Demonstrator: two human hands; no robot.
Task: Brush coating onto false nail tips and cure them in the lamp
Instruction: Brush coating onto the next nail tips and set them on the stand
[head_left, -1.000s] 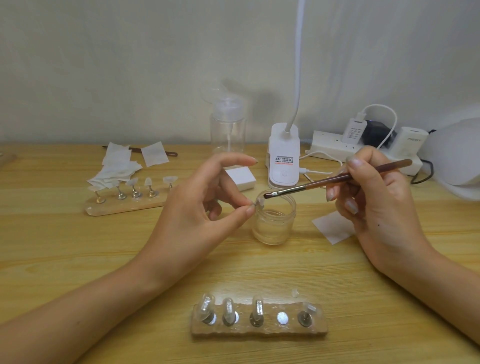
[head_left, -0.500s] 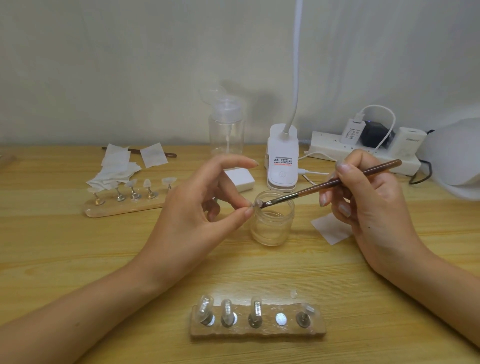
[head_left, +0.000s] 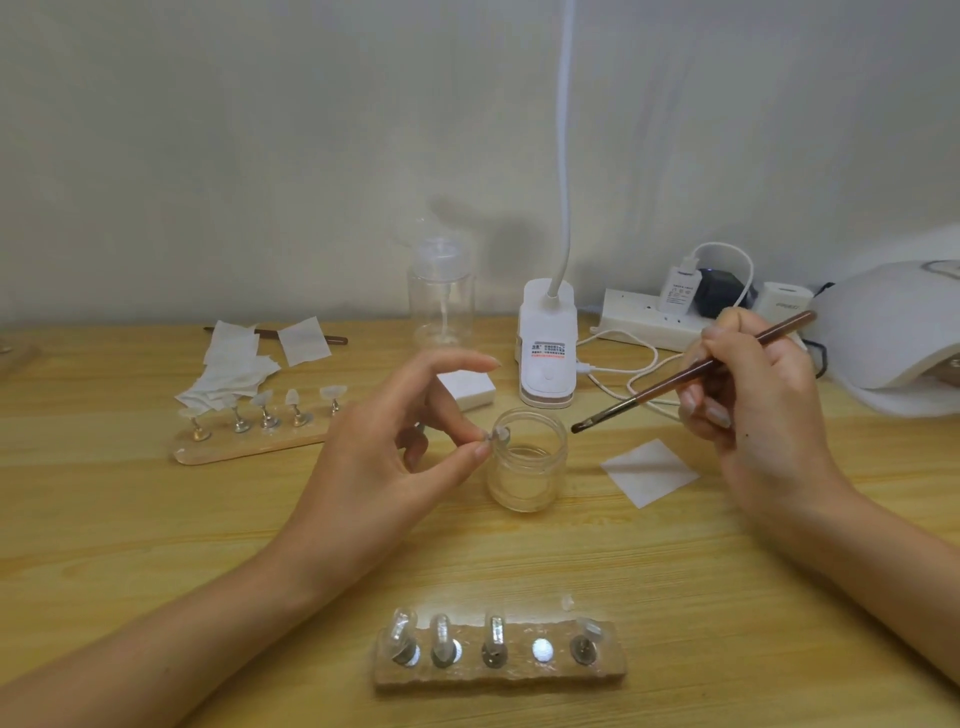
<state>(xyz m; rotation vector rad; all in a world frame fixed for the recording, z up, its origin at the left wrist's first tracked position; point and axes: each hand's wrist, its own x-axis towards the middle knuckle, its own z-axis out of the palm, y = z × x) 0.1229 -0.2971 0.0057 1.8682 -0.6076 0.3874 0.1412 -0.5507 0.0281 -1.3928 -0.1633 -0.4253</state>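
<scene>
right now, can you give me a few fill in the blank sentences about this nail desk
The right hand holds a brown ___ by its handle.
The left hand pinches a nail tip at the rim of the open glass ___.
On the near wooden holder, ___ metal disc is bare.
Missing words: brush; jar; one.

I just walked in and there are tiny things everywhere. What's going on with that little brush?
A person is coating false nails. The left hand pinches one nail tip by an open glass jar. The right hand holds a brush, bristles near that tip but not touching. The front holder carries four tips, one spot empty. The curing lamp waits at right.
</scene>
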